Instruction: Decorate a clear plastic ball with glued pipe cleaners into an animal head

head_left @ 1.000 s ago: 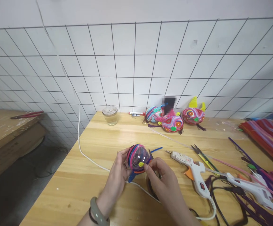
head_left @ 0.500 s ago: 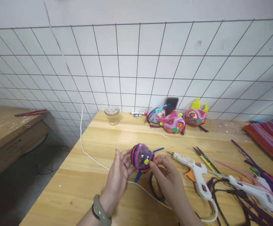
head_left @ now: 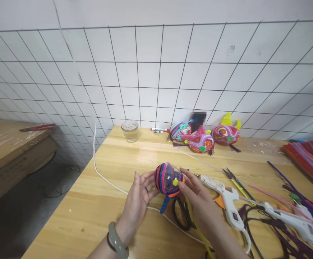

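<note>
Both my hands hold a small clear ball (head_left: 167,178) wrapped in pink, purple, blue and orange pipe cleaners, lifted just above the wooden table (head_left: 110,212). A yellow dot sits on its front and a blue pipe cleaner end hangs below it. My left hand (head_left: 138,196), with a grey-green bangle on the wrist, cups its left side. My right hand (head_left: 196,198) grips its right side, fingertips by the yellow dot. A yellow pipe cleaner (head_left: 198,230) runs down along my right palm.
A white glue gun (head_left: 223,196) lies right of my hands, a second one (head_left: 291,217) further right among dark pipe cleaners. Scissors (head_left: 235,180), several finished wrapped balls (head_left: 201,140), a glass jar (head_left: 129,130), a white cord (head_left: 102,176), and a pile of red pipe cleaners (head_left: 309,154) surround them.
The ball has risen slightly and shifted right with both hands. My right hand moved from the front of the ball to its right side, and a yellow pipe cleaner now shows under it.
</note>
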The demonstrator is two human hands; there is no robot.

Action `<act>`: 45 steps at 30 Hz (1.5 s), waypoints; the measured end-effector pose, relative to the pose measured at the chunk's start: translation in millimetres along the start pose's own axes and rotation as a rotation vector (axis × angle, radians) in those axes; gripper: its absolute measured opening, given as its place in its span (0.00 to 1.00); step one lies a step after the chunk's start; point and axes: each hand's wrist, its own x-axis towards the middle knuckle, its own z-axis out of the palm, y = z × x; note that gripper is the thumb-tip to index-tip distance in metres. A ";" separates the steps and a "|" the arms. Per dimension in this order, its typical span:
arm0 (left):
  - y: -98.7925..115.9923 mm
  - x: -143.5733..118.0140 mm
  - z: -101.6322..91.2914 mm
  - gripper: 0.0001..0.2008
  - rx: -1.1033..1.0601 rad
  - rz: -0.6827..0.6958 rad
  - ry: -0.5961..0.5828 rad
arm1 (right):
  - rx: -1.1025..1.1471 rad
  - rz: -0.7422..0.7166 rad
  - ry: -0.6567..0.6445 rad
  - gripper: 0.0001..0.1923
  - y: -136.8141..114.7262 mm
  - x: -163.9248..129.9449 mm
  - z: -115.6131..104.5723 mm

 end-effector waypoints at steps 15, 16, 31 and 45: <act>-2.4 2.3 -1.4 0.30 -0.044 -0.043 0.015 | -0.179 0.015 -0.025 0.30 -2.9 -2.1 -2.7; -2.7 1.9 -1.7 0.30 -0.044 -0.048 0.011 | -0.173 0.032 -0.036 0.31 -1.6 -2.5 -2.8; -11.6 7.5 -13.1 0.18 0.136 -0.002 0.090 | 0.207 0.152 0.072 0.27 -7.6 0.6 -4.7; -12.1 7.9 -11.3 0.15 0.077 -0.074 0.043 | 0.181 0.123 0.044 0.28 -7.2 0.3 -2.9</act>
